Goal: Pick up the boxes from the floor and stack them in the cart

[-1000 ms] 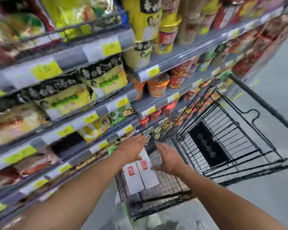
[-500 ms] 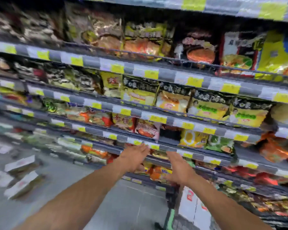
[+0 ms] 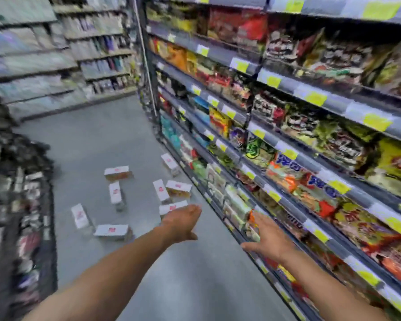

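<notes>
The left hand (image 3: 181, 224) reaches out over the grey floor (image 3: 97, 140), palm down. Its fingers (image 3: 193, 209) are straight, released and holding nothing. The right hand (image 3: 267, 240) is out beside it, its fingers (image 3: 258, 224) loosely spread and likewise empty. They are close in front of the low shelves (image 3: 285, 156) on that side; whether they touch a shelf edge cannot be told.

The boxes (image 3: 116, 173) lie scattered on the floor, eight in view, all ahead or to the left of the left fingers. The nearest box (image 3: 173, 207) lies just past the left fingertips, its near end hidden behind them. Two more sit side by side just beyond it. One lies farther off, against the foot of the shelves. Four are spread out well to the left of the left fingers. Each box is white on top with a small red mark, and some show an orange-brown side. The print is too blurred to read.

To the right of the right fingers the shelves carry packets (image 3: 347, 144) in red, yellow, green and orange. Yellow tags (image 3: 315, 98) run along the shelf edges, and no price or brand is legible. Far to the left of the left fingers stands a dark rack (image 3: 21, 205) of blurred goods.
</notes>
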`<state>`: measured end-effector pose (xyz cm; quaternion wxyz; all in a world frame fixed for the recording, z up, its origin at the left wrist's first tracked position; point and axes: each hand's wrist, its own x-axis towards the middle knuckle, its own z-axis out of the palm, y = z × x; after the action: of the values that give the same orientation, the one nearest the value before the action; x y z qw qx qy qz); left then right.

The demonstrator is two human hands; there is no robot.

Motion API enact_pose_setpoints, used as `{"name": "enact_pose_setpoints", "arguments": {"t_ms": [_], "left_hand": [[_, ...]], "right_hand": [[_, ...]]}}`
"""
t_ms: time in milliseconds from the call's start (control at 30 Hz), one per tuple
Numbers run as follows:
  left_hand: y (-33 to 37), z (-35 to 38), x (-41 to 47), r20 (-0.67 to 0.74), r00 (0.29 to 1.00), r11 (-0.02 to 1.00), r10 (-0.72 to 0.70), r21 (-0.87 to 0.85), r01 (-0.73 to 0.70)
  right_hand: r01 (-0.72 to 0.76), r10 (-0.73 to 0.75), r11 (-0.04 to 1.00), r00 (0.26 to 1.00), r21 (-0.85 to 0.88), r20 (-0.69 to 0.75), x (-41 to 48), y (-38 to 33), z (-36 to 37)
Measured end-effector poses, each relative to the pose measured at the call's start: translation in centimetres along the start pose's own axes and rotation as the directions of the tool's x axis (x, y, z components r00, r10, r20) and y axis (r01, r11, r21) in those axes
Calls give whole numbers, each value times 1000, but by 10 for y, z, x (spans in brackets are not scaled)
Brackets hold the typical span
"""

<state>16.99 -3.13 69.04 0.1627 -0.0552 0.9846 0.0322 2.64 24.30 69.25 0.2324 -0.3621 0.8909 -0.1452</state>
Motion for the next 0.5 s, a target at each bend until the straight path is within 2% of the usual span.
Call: {"name": "enact_pose_setpoints", "arguments": {"t_ms": [200,500], "left_hand": [[-79,15,-20,-21,986,984,-167,-67,166],[-146,8,14,3,940,933,-341,-125,338]], "right_hand": [[112,-107,992,991,-61,81,78,-64,-3],[215,-207,976,965,-36,161,202,-92,-8]]}}
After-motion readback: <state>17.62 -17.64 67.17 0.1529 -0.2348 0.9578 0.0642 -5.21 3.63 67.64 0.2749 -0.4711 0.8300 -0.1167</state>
